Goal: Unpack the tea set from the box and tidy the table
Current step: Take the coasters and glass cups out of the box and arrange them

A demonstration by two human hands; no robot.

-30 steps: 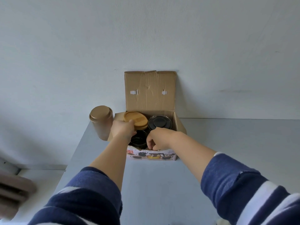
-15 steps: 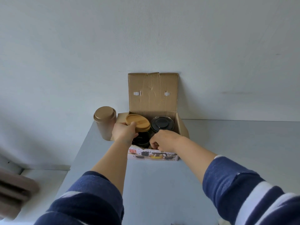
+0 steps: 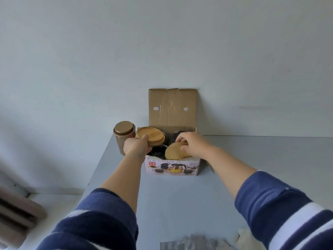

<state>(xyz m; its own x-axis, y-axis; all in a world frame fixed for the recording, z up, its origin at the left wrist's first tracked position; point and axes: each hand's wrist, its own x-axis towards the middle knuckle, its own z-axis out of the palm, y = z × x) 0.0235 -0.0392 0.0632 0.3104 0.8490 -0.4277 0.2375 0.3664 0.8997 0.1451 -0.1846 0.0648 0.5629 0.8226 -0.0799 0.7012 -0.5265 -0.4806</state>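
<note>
An open cardboard tea-set box (image 3: 171, 166) stands on the grey table (image 3: 180, 204) against the wall, its lid flap upright. My left hand (image 3: 137, 147) grips a stack of round wooden coasters (image 3: 150, 135) above the box's left side. My right hand (image 3: 191, 145) holds another round wooden coaster (image 3: 175, 150), tilted up at the box's front. Dark glass cups (image 3: 159, 152) show inside the box between my hands. A dark piece (image 3: 175, 137) sits at the back right, partly hidden by my right hand.
A bronze tea tin (image 3: 124, 134) stands upright just left of the box, near the table's left edge. Crumpled silver and pale wrapping (image 3: 198, 242) lies at the table's near edge. A brown slatted object (image 3: 16, 213) sits low at far left.
My right hand has lifted a wooden coaster up out of the box's front. My left hand has raised its coaster stack slightly. The camera has tilted down a little.
</note>
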